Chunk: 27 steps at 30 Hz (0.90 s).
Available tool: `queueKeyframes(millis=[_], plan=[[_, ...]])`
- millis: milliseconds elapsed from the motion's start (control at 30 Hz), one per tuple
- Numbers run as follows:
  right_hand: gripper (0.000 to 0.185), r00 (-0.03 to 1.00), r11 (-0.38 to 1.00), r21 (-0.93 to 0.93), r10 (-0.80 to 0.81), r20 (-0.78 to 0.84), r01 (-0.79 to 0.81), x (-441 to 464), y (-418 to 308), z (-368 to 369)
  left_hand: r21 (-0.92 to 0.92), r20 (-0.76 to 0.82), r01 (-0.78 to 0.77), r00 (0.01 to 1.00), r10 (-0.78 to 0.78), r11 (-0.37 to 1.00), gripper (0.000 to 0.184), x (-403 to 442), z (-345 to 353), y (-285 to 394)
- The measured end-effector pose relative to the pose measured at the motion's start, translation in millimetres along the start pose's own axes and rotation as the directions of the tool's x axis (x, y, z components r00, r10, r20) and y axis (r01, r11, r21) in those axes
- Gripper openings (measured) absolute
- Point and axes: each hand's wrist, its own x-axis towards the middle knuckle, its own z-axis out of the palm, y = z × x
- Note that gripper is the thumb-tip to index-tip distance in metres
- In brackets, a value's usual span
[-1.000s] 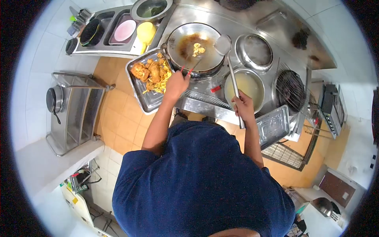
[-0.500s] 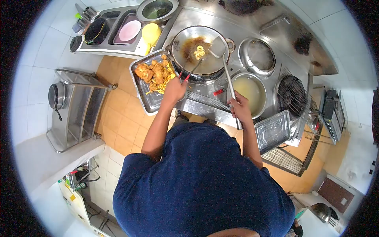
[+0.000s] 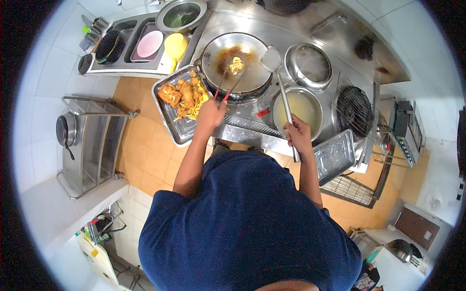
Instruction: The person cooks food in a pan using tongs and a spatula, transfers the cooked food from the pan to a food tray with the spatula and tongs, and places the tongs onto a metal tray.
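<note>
My left hand point(image 3: 212, 114) is closed around red-handled tongs point(image 3: 226, 95), whose spread arms reach into a wok point(image 3: 208, 72) on the stove. A small clump of yellow fried food point(image 3: 236, 65) lies in the wok by the tong tips; whether they touch it I cannot tell. My right hand point(image 3: 299, 133) grips the long metal handle of a wok spatula point(image 3: 270, 60). Its blade is at the wok's right rim. Beside my left hand, a metal tray point(image 3: 180, 135) holds browned fried pieces point(image 3: 170, 94) and yellow fries point(image 3: 198, 99).
A pot of cloudy liquid point(image 3: 303, 109) stands under the spatula handle, with a steaming round pan point(image 3: 310, 65) behind it. At right are a burner with a wire rack point(image 3: 354, 114) and a metal tray point(image 3: 335, 157). A sink point(image 3: 127, 46) and a wheeled cart point(image 3: 94, 145) are left.
The spatula blade has shifted right, from inside the wok out to its rim. The tong arms are spread wider around the clump. The whole view has moved slightly.
</note>
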Motion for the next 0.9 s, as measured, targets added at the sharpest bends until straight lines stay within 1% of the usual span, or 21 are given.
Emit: queueKeyframes(millis=[133, 267, 333, 367, 400, 433, 467, 533, 600, 633, 667, 733, 767, 867, 900], plan=[[0.040, 1.000, 1.000, 0.027, 0.009, -0.002, -0.009, 6.7, 8.3, 7.1, -0.083, -0.046, -0.037, 0.998, 0.034, 0.996, 0.054, -11.2, 4.3, -16.6], [0.037, 0.999, 0.999, 0.025, -0.035, 0.001, 0.035, 11.9, 11.5, 17.4, -0.157, -0.082, -0.026, 0.997, 0.013, 0.987, 0.057, -17.4, 5.7, -26.4], [0.032, 0.998, 0.997, 0.055, -0.053, 0.022, 0.052, 9.4, 3.7, 23.6, -0.367, 0.009, 0.013, 1.000, -0.010, 0.930, 0.056, -11.3, 13.5, -41.3], [0.031, 0.999, 0.994, 0.102, -0.029, 0.019, 0.027, 8.1, 0.9, 26.2, -0.464, 0.056, 0.039, 0.998, -0.015, 0.885, 0.056, -9.0, 16.1, -49.8], [0.029, 1.000, 0.988, 0.151, -0.007, 0.017, 0.005, 7.5, -2.3, 27.5, -0.629, 0.216, 0.182, 0.975, -0.055, 0.756, 0.055, -9.6, 10.3, -51.0], [0.028, 1.000, 0.980, 0.200, 0.013, 0.013, -0.015, 6.9, -6.0, 28.5, -0.737, 0.375, 0.334, 0.925, -0.056, 0.587, 0.055, -10.9, 0.5, -46.2], [0.028, 0.999, 0.976, 0.215, 0.036, 0.020, -0.039, 5.9, -9.9, 30.0, -0.781, 0.522, 0.486, 0.853, -0.017, 0.391, 0.054, -12.6, -8.7, -40.0], [0.030, 0.996, 0.965, 0.245, 0.083, 0.037, -0.089, 2.6, -16.8, 36.4, -0.804, 0.575, 0.551, 0.817, 0.053, 0.222, 0.054, -17.8, -14.4, -31.8], [0.032, 0.997, 0.982, 0.172, 0.075, 0.001, -0.074, -1.0, -20.7, 49.3, -0.804, 0.594, 0.590, 0.794, 0.132, 0.072, 0.056, -17.4, -14.4, -37.4], [0.032, 0.997, 0.991, 0.121, 0.067, -0.033, -0.062, -3.1, -20.9, 57.5, -0.800, 0.598, 0.598, 0.786, 0.156, 0.053, 0.057, -17.0, -14.6, -40.3], [0.033, 0.996, 0.996, 0.070, 0.060, -0.067, -0.055, -5.6, -18.7, 65.5, -0.808, 0.587, 0.584, 0.792, 0.169, 0.070, 0.057, -16.7, -15.8, -44.7], [0.034, 0.993, 0.998, 0.057, 0.024, -0.111, -0.018, -10.5, -11.7, 81.0, -0.820, 0.571, 0.562, 0.797, 0.195, 0.105, 0.058, -19.1, -21.2, -51.0], [0.034, 0.991, 0.999, 0.048, 0.006, -0.136, 0.001, -13.3, -8.8, 86.7, -0.824, 0.566, 0.551, 0.806, 0.174, 0.132, 0.058, -19.5, -24.3, -53.1], [0.033, 0.993, 1.000, -0.004, -0.022, -0.114, 0.021, -23.8, -6.8, 94.3, -0.814, 0.576, 0.551, 0.807, 0.132, 0.183, 0.058, -19.0, -34.7, -57.3], [0.034, 0.996, 1.000, -0.008, -0.008, -0.084, 0.007, -20.0, 9.6, 88.3, -0.813, 0.566, 0.536, 0.820, 0.090, 0.228, 0.058, -19.9, -40.0, -54.7]])
